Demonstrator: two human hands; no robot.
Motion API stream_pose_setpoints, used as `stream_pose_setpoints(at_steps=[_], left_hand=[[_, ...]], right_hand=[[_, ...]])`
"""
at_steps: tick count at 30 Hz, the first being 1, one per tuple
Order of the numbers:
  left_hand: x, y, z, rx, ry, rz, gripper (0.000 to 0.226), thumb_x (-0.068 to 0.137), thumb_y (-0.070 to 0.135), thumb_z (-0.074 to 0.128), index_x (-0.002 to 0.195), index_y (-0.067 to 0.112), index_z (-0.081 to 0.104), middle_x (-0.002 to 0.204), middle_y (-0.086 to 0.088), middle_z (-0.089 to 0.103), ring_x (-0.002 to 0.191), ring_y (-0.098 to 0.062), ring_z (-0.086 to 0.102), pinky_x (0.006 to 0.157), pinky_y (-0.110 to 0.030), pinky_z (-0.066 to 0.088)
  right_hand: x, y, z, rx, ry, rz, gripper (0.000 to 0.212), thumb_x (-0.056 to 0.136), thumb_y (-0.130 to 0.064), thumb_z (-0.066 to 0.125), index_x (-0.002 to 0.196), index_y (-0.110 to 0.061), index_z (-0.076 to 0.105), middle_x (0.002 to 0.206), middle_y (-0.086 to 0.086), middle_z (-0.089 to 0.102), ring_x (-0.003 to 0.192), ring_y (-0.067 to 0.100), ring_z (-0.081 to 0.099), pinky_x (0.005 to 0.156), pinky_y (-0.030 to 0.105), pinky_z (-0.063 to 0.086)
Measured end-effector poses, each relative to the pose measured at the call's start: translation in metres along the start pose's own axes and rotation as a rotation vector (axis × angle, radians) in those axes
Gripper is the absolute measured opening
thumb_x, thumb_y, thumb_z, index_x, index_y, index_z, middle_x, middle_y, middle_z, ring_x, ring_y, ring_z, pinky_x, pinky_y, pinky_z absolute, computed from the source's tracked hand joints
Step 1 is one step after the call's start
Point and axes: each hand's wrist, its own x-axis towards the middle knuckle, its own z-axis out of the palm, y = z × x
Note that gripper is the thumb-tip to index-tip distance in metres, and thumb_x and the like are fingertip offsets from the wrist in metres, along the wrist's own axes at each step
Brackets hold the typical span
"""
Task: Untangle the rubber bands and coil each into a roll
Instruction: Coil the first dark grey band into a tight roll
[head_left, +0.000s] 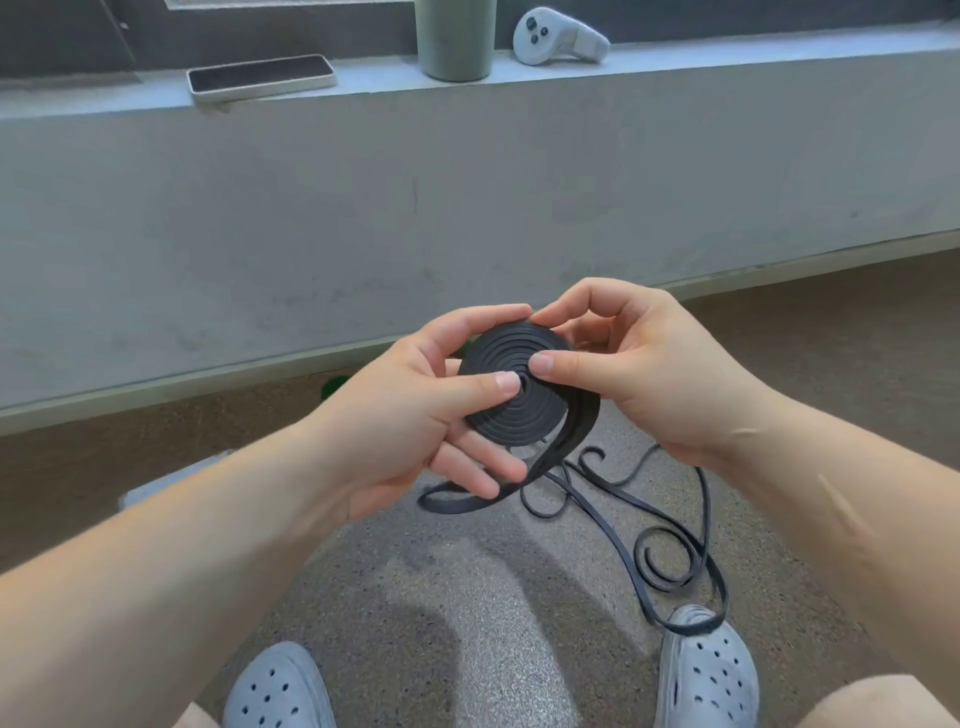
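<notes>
Head view. Left grip (415, 410) clasps roll (524, 415): thumb on centre, fingers beneath. Right grip (639, 374) pinches it too, thumb on face, fingers over top rim. Roll held in air between both, above floor (467, 597). Many turns wound tight. Tail (571, 444) leaves lower right, drops to floor in loose loops and curls, reaching right shoe (711, 670). Judgement: one band mostly coiled, long tail left; cannot tell whether a second band lies among the loops.

Black rubber band (519, 384) mostly coiled into flat spiral roll, tail trailing.
</notes>
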Motion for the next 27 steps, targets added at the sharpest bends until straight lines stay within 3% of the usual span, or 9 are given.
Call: stream_pose_setpoints(at_steps=[4,6,10,13,16,18,23,27], left_hand=[[0.005,-0.008,0.003,-0.05,0.099,0.047,0.037,0.097,0.007,0.061,0.12,0.035,0.067,0.097,-0.012,0.075,0.05,-0.033,0.068,0.045,-0.035,0.057],[0.007,-0.01,0.003,-0.089,0.145,0.063,0.036,0.097,0.007,0.061,0.119,0.036,0.068,0.093,-0.01,0.075,0.048,-0.033,0.067,0.043,-0.033,0.057],[0.009,-0.008,0.0,-0.116,0.235,0.104,0.035,0.098,0.008,0.061,0.117,0.037,0.068,0.096,-0.013,0.075,0.047,-0.032,0.067,0.042,-0.032,0.056],[0.01,-0.004,-0.006,-0.117,0.312,0.116,0.036,0.097,0.007,0.061,0.117,0.036,0.067,0.095,-0.011,0.076,0.046,-0.032,0.066,0.041,-0.032,0.056],[0.01,-0.001,-0.011,-0.109,0.345,0.125,0.036,0.097,0.006,0.061,0.115,0.036,0.069,0.099,-0.011,0.075,0.046,-0.033,0.066,0.041,-0.033,0.055],[0.011,0.0,-0.012,-0.115,0.361,0.125,0.037,0.097,0.005,0.061,0.114,0.036,0.07,0.098,-0.01,0.076,0.046,-0.033,0.066,0.04,-0.033,0.055],[0.01,0.004,-0.013,-0.173,0.364,0.113,0.038,0.095,0.004,0.061,0.114,0.035,0.071,0.094,-0.008,0.076,0.043,-0.031,0.064,0.038,-0.03,0.054],[0.008,0.004,-0.011,-0.218,0.354,0.112,0.039,0.095,0.006,0.06,0.118,0.036,0.068,0.083,-0.004,0.076,0.041,-0.029,0.063,0.038,-0.029,0.053]], right_hand=[[0.001,0.002,0.004,-0.036,0.051,-0.013,0.022,0.081,-0.005,0.079,0.097,-0.014,0.068,0.089,0.018,0.074,0.079,0.034,0.071,0.082,0.051,0.059],[0.004,0.001,0.0,-0.051,0.081,-0.007,0.028,0.076,-0.015,0.084,0.098,-0.02,0.069,0.099,0.022,0.072,0.089,0.042,0.071,0.09,0.056,0.057],[0.007,0.004,-0.014,-0.232,0.002,0.036,0.043,0.071,-0.021,0.089,0.107,-0.035,0.069,0.109,0.016,0.071,0.101,0.039,0.068,0.098,0.053,0.053],[0.008,0.009,-0.018,-0.291,0.049,-0.014,0.031,0.079,-0.011,0.084,0.102,-0.027,0.073,0.104,0.012,0.073,0.092,0.036,0.069,0.095,0.05,0.055],[0.008,0.008,-0.018,-0.175,0.072,-0.04,0.019,0.081,-0.003,0.079,0.095,-0.015,0.076,0.09,0.01,0.075,0.075,0.017,0.068,0.082,0.032,0.058],[0.008,0.006,-0.02,-0.112,0.063,-0.03,0.016,0.08,0.001,0.077,0.092,-0.009,0.075,0.08,0.008,0.074,0.071,0.015,0.067,0.074,0.026,0.057],[0.005,0.001,-0.019,0.014,0.041,-0.004,0.015,0.07,-0.008,0.077,0.083,-0.002,0.073,0.078,0.017,0.071,0.074,0.027,0.067,0.075,0.043,0.063],[0.001,0.006,-0.008,0.038,0.035,-0.007,0.006,0.077,0.001,0.076,0.08,-0.001,0.072,0.077,0.017,0.071,0.075,0.032,0.065,0.076,0.046,0.062]])
